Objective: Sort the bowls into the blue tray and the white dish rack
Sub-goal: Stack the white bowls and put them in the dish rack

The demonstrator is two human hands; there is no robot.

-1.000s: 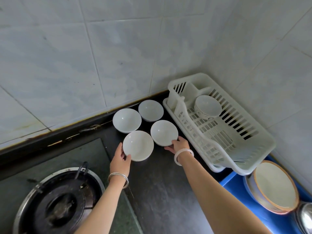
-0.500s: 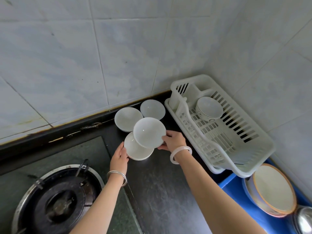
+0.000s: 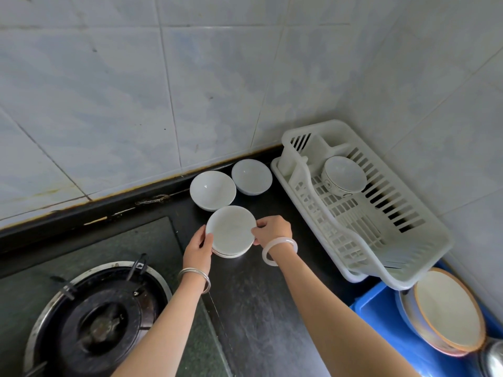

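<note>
Two small white bowls are nested into one stack (image 3: 231, 231) on the dark counter. My left hand (image 3: 197, 250) grips the stack's left rim and my right hand (image 3: 273, 231) grips its right rim. Behind it stand two more white bowls, one on the left (image 3: 212, 189) and one on the right (image 3: 251, 176), near the wall. The white dish rack (image 3: 408, 240) sits in the corner with one patterned bowl (image 3: 343, 174) inside. A blue tray (image 3: 381, 314) at the lower right holds large orange-rimmed bowls (image 3: 449, 311).
A gas burner (image 3: 100, 322) on a glass hob fills the lower left. Tiled walls close the back and right sides. A metal item (image 3: 494, 359) shows at the bottom right corner. Bare dark counter (image 3: 253, 308) lies between my arms.
My right hand lifted the right front bowl, carried it left and set it into the bowl that my left hand holds. The two bowls now sit nested.
</note>
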